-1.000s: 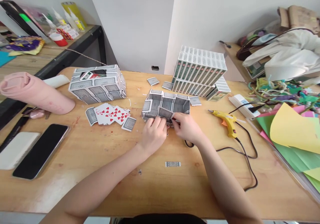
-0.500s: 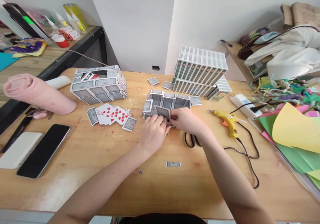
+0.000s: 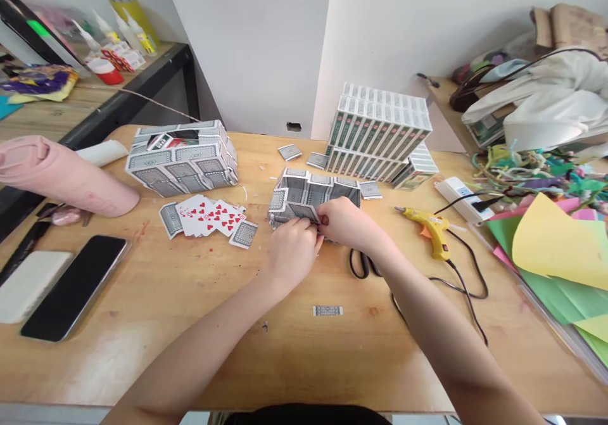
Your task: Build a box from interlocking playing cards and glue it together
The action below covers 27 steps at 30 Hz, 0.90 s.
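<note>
An open-topped box made of playing cards (image 3: 319, 189) stands in the middle of the table, its grey patterned card backs showing inside. A single playing card (image 3: 302, 211) slants at its near side. My right hand (image 3: 346, 223) is closed, pinching this card at its right edge between thumb and fingers. Curled at the box's near left side, my left hand (image 3: 293, 253) presses on the near wall just under the card; its fingertips are partly hidden. The two hands' fingers meet in front of the box, covering much of its near wall.
Loose playing cards (image 3: 209, 217) lie left of the box, near a finished-looking card-covered box (image 3: 183, 159). Boxed card decks (image 3: 380, 130) are stacked behind. Rightward are black scissors handles (image 3: 360, 265), a yellow glue gun (image 3: 430, 225) with cord, and a power strip (image 3: 458, 198). A phone (image 3: 76, 285) lies left.
The slanted card has tipped lower toward the near wall, and my right hand has shifted slightly left with it. My left hand stays at the near wall. The camera view has shifted slightly.
</note>
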{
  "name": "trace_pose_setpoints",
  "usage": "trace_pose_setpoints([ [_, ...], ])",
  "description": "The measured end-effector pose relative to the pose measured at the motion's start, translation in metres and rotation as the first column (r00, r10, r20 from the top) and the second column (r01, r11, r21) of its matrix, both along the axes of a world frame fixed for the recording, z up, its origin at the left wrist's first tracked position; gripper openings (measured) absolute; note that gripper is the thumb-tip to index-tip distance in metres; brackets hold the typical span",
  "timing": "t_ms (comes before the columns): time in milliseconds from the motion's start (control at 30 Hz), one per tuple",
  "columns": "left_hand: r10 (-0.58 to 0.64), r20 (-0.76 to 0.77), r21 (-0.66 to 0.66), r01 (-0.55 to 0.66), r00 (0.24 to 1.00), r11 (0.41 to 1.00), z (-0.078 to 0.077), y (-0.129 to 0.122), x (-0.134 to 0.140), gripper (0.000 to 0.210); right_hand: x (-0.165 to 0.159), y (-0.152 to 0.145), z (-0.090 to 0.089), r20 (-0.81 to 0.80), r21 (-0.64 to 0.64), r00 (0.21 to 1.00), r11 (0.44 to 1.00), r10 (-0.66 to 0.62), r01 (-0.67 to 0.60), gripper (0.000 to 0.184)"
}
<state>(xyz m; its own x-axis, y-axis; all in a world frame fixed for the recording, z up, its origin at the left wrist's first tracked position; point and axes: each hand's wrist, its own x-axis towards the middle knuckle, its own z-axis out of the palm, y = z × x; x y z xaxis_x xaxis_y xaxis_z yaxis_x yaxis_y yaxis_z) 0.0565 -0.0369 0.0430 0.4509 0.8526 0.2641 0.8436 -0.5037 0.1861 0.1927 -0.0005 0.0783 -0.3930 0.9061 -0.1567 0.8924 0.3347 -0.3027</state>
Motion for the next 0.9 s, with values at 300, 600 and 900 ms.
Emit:
trace_pose_setpoints([
  [300, -0.008, -0.173, -0.190, -0.025, 0.985, 0.981, 0.030, 0.000, 0.005, 0.018, -0.005, -0.006, 0.003, 0.006, -0.017, 1.000, 1.000, -0.003, 0.003, 0.011],
  [600, 0.003, -0.192, -0.266, -0.055, 0.981, 0.962, 0.036, -0.001, 0.024, 0.023, 0.000, -0.003, 0.002, -0.028, -0.023, 0.999, 0.999, -0.026, 0.026, 0.010],
  [900, 0.006, -0.208, -0.124, -0.033, 0.978, 0.992, 0.014, -0.008, -0.004, 0.024, -0.001, -0.004, -0.002, -0.041, -0.028, 0.997, 0.998, -0.059, 0.058, 0.013],
])
